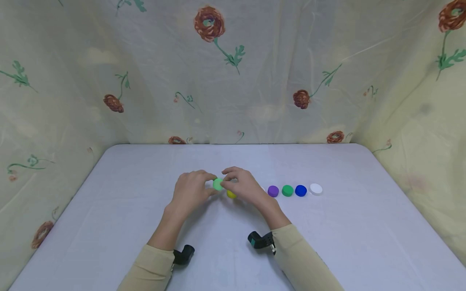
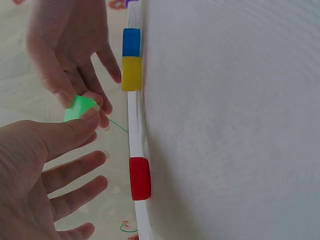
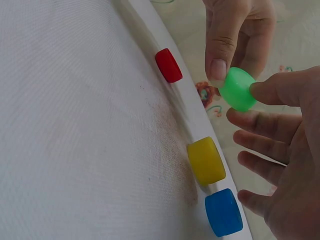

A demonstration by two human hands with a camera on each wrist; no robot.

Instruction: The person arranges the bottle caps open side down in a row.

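A light green bottle cap (image 1: 217,184) is held up between both hands above the table. My left hand (image 1: 191,188) pinches it between thumb and index finger from the left. From the other side, my right hand (image 1: 244,186) holds the same cap with its thumb and fingertips. In the left wrist view a red cap (image 2: 140,178) stands on the table close to the left hand, hidden in the head view. Beneath the right hand sits a yellow cap (image 3: 206,161), and a blue cap (image 3: 223,212) is right beside it.
Rightward along the row are a purple cap (image 1: 273,191), a green cap (image 1: 287,190), a dark blue cap (image 1: 300,190) and a white cap (image 1: 316,189). The table (image 1: 364,226) has a white cover. Floral curtains (image 1: 255,101) surround its back and sides.
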